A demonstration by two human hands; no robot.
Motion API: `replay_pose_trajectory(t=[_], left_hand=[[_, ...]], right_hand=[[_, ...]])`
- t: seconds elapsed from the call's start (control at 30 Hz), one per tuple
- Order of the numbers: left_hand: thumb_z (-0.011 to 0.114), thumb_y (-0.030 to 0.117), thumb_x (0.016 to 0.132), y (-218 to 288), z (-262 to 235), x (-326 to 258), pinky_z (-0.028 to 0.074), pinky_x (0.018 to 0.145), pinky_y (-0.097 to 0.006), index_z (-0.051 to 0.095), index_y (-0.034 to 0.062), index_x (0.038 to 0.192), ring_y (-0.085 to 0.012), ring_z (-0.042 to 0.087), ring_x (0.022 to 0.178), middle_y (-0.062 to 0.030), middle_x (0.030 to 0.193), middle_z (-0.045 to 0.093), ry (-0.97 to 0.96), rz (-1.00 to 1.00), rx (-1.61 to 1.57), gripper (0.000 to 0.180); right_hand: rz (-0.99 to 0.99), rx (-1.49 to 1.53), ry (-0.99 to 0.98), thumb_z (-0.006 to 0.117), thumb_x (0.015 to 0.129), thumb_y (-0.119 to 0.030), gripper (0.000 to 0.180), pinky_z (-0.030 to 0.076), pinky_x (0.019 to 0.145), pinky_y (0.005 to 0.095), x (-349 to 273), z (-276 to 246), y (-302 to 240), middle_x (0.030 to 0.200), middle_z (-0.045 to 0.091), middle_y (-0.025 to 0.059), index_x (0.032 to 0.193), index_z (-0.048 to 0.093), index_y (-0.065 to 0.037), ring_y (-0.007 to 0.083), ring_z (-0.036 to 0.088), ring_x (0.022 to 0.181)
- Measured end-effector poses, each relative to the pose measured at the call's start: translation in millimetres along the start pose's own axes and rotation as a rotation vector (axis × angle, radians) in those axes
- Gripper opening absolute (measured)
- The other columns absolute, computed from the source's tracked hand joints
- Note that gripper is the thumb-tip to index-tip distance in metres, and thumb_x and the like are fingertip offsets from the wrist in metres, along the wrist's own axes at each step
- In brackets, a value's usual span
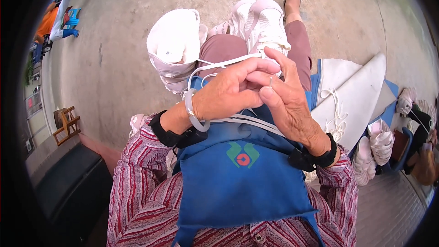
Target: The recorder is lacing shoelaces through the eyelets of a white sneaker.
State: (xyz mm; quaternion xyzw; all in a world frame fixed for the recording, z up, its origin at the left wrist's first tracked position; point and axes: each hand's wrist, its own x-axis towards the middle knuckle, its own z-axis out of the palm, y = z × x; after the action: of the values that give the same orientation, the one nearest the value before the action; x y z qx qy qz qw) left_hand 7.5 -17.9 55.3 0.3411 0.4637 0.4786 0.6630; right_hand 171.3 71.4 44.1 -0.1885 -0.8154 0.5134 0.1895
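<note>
My hands meet above my blue apron (242,187), fingers bent and overlapping. My left hand (224,93) is closed, its fingertips against the right one's fingers; what they hold is hidden. Between thumb and fingers of my right hand (288,98) a small, thin, pale tip shows; its kind is unclear. A white shoelace (219,64) loops from beside my left wrist to the right fingers, and more lace strands cross the apron below. Just beyond the hands, a pair of white sneakers (267,23) rests between my legs. Another white shoe (171,41) is at my left knee.
At right lie white sheets (350,91) over blue cloth, with a bundle of white laces (337,114). Several white shoes (380,142) stand beyond, near another person's hand (426,155). A wooden stool (67,126) and dark bench (68,192) are at left. A person in orange (47,23) is far left.
</note>
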Motion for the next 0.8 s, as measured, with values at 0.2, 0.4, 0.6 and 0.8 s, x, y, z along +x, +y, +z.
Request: replay_pose_trajectory(t=[0.2, 0.4, 0.6, 0.8], left_hand=[[0.055, 0.032, 0.094, -16.0, -10.5, -10.7, 0.044, 0.065, -0.022, 0.056, 0.0024, 0.117, -0.007, 0.052, 0.076, -0.0013, 0.082, 0.058, -0.11, -0.416, 0.025, 0.037], [0.05, 0.02, 0.095, -3.8, -30.8, -10.7, 0.041, 0.062, -0.021, 0.057, 0.0022, 0.102, -0.0056, 0.047, 0.071, 0.0024, 0.078, 0.052, 0.476, -0.149, 0.129, 0.02], [0.051, 0.013, 0.091, 4.4, -28.7, -5.6, 0.042, 0.057, -0.024, 0.058, 0.001, 0.105, -0.0082, 0.049, 0.065, 0.0027, 0.071, 0.05, 0.567, 0.105, 0.301, 0.02], [0.064, 0.006, 0.081, -30.0, -3.4, 43.6, 0.046, 0.057, -0.032, 0.058, 0.0035, 0.098, -0.0201, 0.056, 0.065, -0.0062, 0.078, 0.054, 0.411, 0.289, 0.978, 0.019]], right_hand=[[0.086, 0.056, -0.041, 0.054, 0.092, -0.021, 0.031, 0.033, 0.102, 0.043, -13.0, -2.4, 6.9, 0.13, 0.042, 0.025, 0.119, 0.059, -0.008, 0.0378, 0.04, 0.123], [0.258, -0.105, 0.167, 0.066, 0.08, -0.004, 0.023, 0.046, 0.068, 0.0312, -4.5, -22.2, 52.6, 0.091, 0.057, 0.0089, 0.102, 0.061, -0.004, 0.0208, 0.059, 0.08], [0.001, -0.392, 0.189, 0.064, 0.079, -0.005, 0.017, 0.048, 0.063, 0.0353, 17.2, -14.1, 71.3, 0.083, 0.055, 0.0119, 0.096, 0.062, -0.005, 0.0284, 0.058, 0.07], [0.044, -0.457, 0.156, 0.064, 0.076, -0.004, 0.011, 0.047, 0.063, 0.0367, 27.9, -5.1, 65.9, 0.081, 0.054, 0.01, 0.086, 0.059, -0.007, 0.0293, 0.059, 0.074]])
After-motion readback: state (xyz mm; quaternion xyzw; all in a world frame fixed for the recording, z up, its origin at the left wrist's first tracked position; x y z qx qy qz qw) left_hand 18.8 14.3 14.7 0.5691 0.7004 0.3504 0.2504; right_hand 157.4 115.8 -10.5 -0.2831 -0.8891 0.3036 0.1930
